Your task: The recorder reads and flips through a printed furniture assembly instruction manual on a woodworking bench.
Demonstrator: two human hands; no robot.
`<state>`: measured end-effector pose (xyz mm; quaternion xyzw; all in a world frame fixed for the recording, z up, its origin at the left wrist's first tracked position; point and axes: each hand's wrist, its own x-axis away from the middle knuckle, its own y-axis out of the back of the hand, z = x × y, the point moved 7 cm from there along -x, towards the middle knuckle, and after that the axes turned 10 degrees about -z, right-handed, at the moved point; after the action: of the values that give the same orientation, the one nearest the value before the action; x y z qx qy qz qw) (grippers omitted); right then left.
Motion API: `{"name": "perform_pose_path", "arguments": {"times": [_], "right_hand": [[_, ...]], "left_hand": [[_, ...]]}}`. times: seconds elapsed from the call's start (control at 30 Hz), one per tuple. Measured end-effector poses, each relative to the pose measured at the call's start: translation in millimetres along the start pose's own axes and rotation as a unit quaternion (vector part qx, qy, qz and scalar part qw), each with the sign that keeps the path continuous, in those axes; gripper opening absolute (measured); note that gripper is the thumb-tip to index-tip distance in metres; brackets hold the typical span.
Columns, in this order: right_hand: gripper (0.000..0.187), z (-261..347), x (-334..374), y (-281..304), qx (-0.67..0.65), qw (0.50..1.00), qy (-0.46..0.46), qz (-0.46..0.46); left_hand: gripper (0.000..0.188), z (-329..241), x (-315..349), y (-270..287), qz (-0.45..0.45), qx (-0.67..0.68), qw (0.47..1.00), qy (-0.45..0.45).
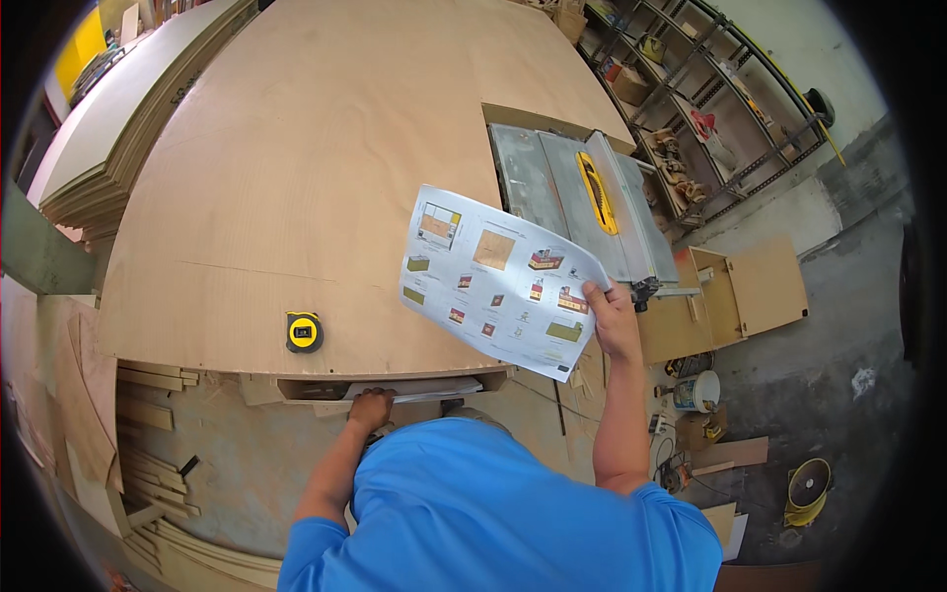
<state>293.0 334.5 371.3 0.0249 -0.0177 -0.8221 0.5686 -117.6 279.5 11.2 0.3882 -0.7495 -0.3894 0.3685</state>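
Note:
My right hand (614, 318) grips the right edge of a white printed sheet (498, 278) with small coloured drawings, held up over the near right part of a large plywood board (326, 168). My left hand (371, 407) is down at the shelf under the board's near edge, fingers on some papers (419, 388) lying there. A yellow and black tape measure (304, 332) rests on the board near its front edge, left of the sheet.
A table saw (582, 202) with a yellow blade guard sits in a cutout at the board's right. Stacked sheets (118, 128) lie at left, wood offcuts (148, 434) on the floor. Metal shelving (710, 109) stands at right, with a white bucket (698, 391) and a yellow fan (807, 490).

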Motion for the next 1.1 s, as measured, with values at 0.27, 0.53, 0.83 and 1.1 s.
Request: {"name": "perform_pose_path", "arguments": {"times": [0.27, 0.53, 0.83, 1.1], "right_hand": [[0.019, -49.1, -20.6, 9.0, 0.259, 0.963, 0.061, -0.031], [0.018, -57.1, -21.5, 15.7, 0.257, 0.963, 0.067, -0.037], [0.021, -48.7, -18.1, 15.3, 0.204, 0.978, 0.044, -0.020], [0.021, -42.6, -17.2, 13.0, 0.180, 0.983, 0.032, -0.004]], "left_hand": [[0.035, -10.7, -4.9, 5.7, 0.005, 0.013, 1.000, 0.017], [0.037, -5.9, -5.2, 1.8, 0.004, 0.030, 0.999, 0.024], [0.035, -3.7, -7.0, -3.5, 0.017, 0.018, 0.999, 0.025], [0.036, -3.0, -6.5, -5.3, 0.022, 0.019, 0.999, 0.019]]}}
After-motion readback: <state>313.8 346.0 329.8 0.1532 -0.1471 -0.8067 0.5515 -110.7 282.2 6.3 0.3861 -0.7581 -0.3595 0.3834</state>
